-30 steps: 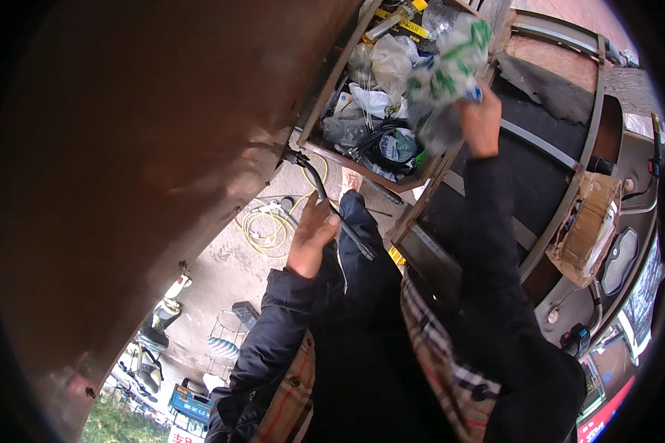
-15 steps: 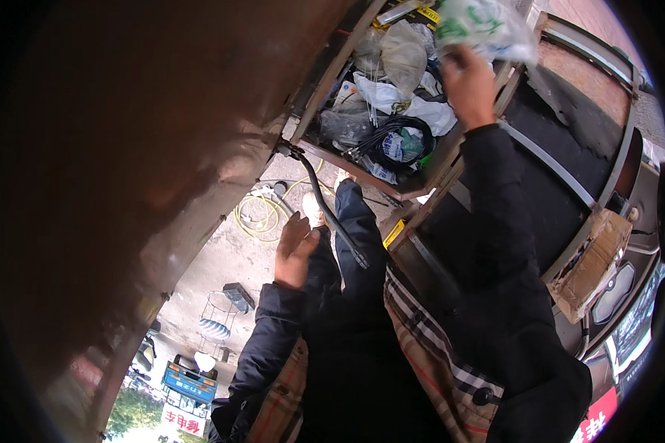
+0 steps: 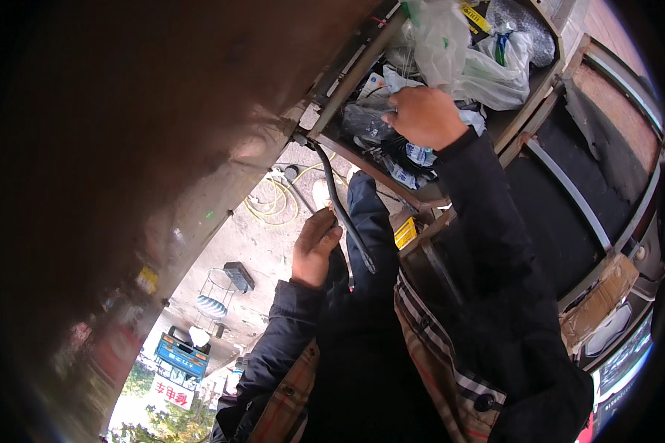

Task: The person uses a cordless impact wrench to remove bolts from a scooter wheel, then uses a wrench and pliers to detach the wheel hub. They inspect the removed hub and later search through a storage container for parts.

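In an open drawer-like metal box (image 3: 362, 164) at the upper middle lie plastic bags and small parts. My right hand (image 3: 427, 117) is over its near part, palm down, thumb and forefinger apart, just above a dark plastic bag (image 3: 368, 122); its other fingers are hidden. A clear plastic bag with green print (image 3: 495, 77) lies beyond it. My left hand (image 3: 318, 247) is lower down, in front of my legs, fingers curled together. What it holds is hidden; a thin dark piece with a reddish tip (image 3: 350, 280) shows beside it. A black cable (image 3: 334, 193) hangs close by.
A large brown panel (image 3: 162, 148) fills the left side. On the right is a metal frame with dark panels (image 3: 550, 193) and a torn cardboard piece (image 3: 595, 303). A yellow hose (image 3: 270, 210) coils on the floor near a wire stand (image 3: 214, 295). A yellow box (image 3: 406, 232) sits below the drawer.
My right hand has let go of the green-printed plastic bag and moved left and nearer over the drawer. The bag now lies among the others. My left hand stays near the black cable.
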Demonstrator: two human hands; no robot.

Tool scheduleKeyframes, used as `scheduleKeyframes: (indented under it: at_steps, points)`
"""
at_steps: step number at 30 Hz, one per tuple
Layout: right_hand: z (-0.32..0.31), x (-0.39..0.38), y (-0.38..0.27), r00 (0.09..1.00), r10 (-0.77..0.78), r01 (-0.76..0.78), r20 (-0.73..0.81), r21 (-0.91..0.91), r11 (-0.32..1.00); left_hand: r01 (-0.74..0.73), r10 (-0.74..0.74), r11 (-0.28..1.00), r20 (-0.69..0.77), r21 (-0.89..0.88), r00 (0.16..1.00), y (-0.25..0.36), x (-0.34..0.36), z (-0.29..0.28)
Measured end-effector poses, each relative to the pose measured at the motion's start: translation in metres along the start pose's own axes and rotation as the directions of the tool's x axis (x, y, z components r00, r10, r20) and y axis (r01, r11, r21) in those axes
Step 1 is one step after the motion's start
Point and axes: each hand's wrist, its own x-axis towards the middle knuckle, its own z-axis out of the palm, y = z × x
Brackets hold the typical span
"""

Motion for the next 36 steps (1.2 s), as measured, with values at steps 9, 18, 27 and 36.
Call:
scheduleKeyframes:
  at_steps: [9,18,27,36]
  points:
    - [0.083,0.057,0.033,0.967,-0.198,0.187,-0.162,-0.084,0.979,-0.162,0.156,0.980,0.054,0.117,0.986,0.013,0.004,0.016]
    - [0.073,0.016,0.016,0.955,-0.284,0.286,-0.087,0.011,0.958,-0.124,0.118,0.990,0.083,0.072,0.990,0.033,0.016,0.032]
    - [0.074,0.022,0.007,0.992,-0.124,0.124,-0.014,-0.001,0.992,-0.116,0.112,0.992,0.103,0.042,0.988,0.024,0.011,0.048]
    - [0.026,-0.025,0.016,0.945,-0.295,0.287,0.140,0.074,0.955,-0.166,0.160,0.984,0.085,0.067,0.983,0.024,0.004,0.010]
